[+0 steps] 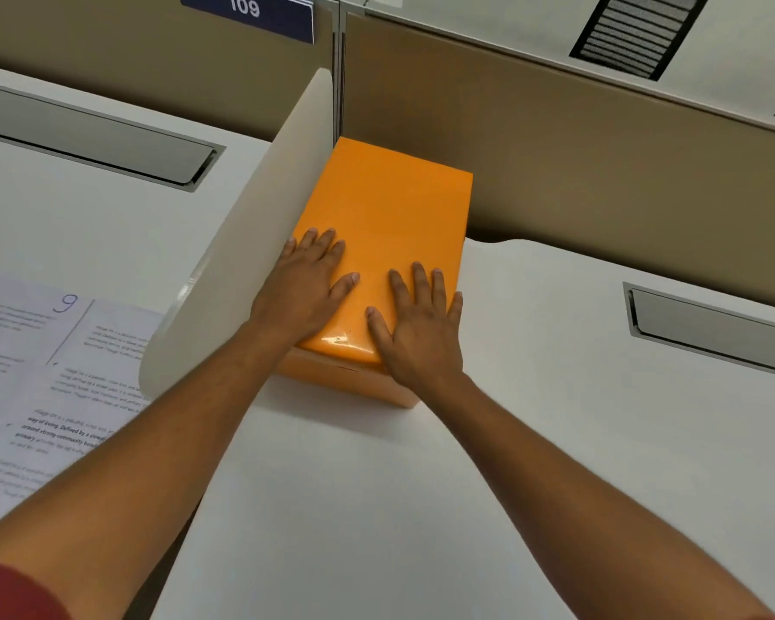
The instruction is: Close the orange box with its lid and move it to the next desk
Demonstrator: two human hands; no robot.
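Observation:
The orange box [359, 378] stands on the right-hand white desk [376, 507], pushed against the white divider panel. Its glossy orange lid [390, 208] sits on top, covering the box. My left hand [305, 288] lies flat on the lid's near left part, fingers spread. My right hand [417, 324] lies flat on the near right corner of the lid, fingers spread, palm over the edge. Neither hand grips anything.
A curved white divider [242, 270] separates the two desks. The left desk [86, 226] holds printed sheets [41, 387] and a grey cable hatch [90, 136]. Another hatch [712, 328] sits at right. Tan partition walls [578, 172] stand behind, with a sign reading 109 [247, 11].

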